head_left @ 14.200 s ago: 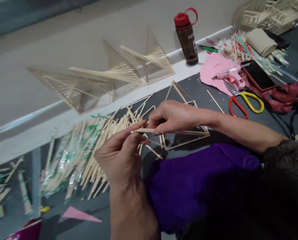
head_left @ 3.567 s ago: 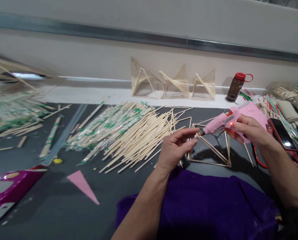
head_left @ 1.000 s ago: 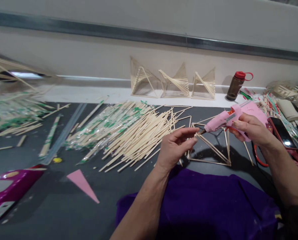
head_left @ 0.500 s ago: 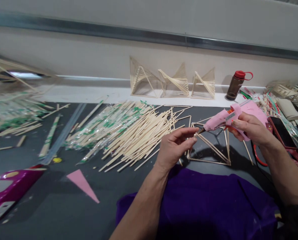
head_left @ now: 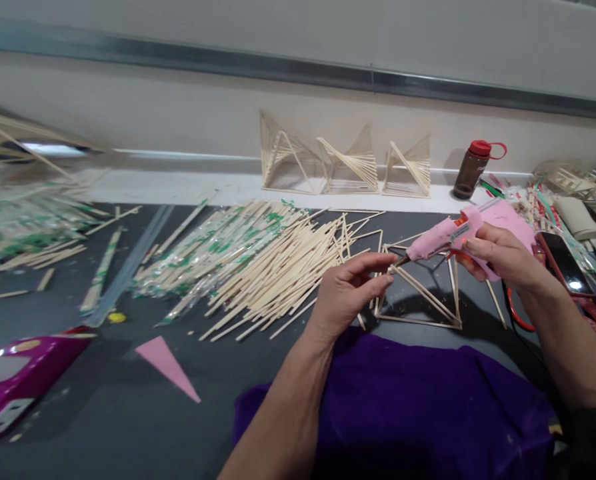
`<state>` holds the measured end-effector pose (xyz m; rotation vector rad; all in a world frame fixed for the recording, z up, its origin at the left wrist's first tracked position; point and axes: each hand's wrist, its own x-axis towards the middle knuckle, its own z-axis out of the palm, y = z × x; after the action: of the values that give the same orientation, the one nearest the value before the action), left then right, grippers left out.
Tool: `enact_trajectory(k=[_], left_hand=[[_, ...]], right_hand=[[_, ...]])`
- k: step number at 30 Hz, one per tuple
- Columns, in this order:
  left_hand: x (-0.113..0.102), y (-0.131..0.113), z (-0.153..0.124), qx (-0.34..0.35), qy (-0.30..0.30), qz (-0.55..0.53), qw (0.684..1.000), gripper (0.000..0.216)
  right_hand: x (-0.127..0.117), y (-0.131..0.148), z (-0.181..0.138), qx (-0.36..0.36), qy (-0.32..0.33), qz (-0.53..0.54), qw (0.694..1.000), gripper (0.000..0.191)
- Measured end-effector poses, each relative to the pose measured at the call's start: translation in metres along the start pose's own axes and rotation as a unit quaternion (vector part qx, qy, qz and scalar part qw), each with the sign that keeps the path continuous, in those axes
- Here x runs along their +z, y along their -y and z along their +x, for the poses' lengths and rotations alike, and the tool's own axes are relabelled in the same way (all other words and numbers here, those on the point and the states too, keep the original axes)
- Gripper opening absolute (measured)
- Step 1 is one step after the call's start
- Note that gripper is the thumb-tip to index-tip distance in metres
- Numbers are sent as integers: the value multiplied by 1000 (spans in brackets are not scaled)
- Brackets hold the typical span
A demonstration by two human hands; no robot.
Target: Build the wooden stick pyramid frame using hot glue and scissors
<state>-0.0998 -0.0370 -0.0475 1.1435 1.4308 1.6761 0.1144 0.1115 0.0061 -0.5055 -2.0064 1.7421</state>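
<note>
A small frame of thin wooden sticks (head_left: 428,297) stands on the dark table in front of me. My left hand (head_left: 348,290) pinches one corner of it between thumb and fingers. My right hand (head_left: 498,257) is wrapped round a pink glue gun (head_left: 441,237). The gun's nozzle points left and down and touches the frame's corner right beside my left fingertips.
A big heap of loose sticks (head_left: 273,267) and wrapped ones lies to the left. Three finished stick models (head_left: 348,163) and a brown bottle (head_left: 471,170) stand on the white ledge. Purple cloth (head_left: 403,407) covers my lap. Scissors, a phone (head_left: 561,257) and clutter lie right.
Between 14 s and 3.6 s ago my right hand took up the glue gun. Over the last second both hands stay almost still, nozzle at the frame's corner.
</note>
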Motion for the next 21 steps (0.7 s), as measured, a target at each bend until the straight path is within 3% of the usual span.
enact_trajectory(k=[7,21], left_hand=[[-3,-2,1,52,26,33,998,21],[-3,2,2,58,31,8,998,19]], right_hand=[[-1,2,-1,-1,-3,-16,1000,31],[1,9,-2,-2,-17,-31,999,33]])
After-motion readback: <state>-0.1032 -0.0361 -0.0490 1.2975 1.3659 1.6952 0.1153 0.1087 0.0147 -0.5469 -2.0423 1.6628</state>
